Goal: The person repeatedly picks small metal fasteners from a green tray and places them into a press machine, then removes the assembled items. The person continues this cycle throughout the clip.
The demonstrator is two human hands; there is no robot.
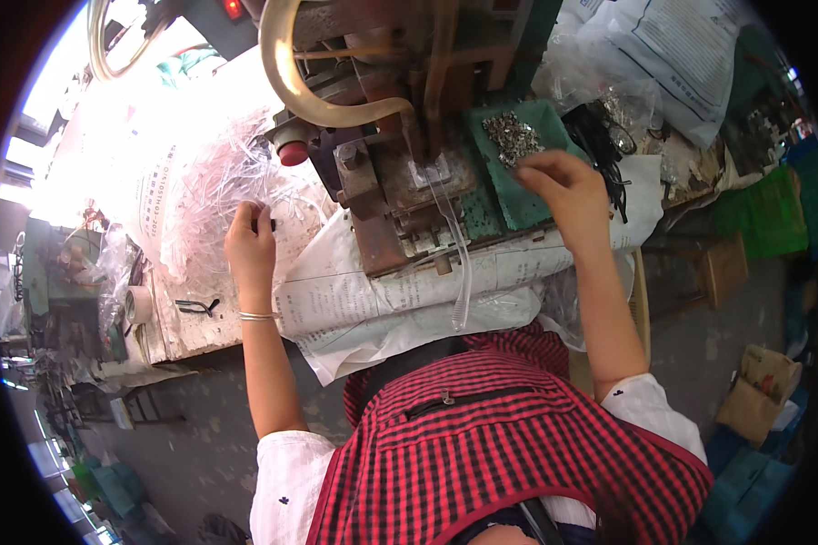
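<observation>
My left hand (250, 245) is at the edge of a heap of clear plastic strips (214, 182), its fingers curled in. A small dark thing (273, 224) shows beside its fingertips; whether they grip anything is hidden. Thumb and forefinger of my right hand (568, 193) come together over a green tray (523, 204), close to a pile of small shiny metal parts (512, 138). Anything between those fingertips is too small to make out. A long clear plastic strip (459, 259) lies with one end in the press (386, 186) and its ribbed end hanging toward me.
A red button (292, 153) sits left of the press, below a thick curved hose (286, 64). Black pliers (197, 307) and a tape roll (138, 305) lie at the left. Black cords (600, 150) and white sacks (668, 54) are at the right.
</observation>
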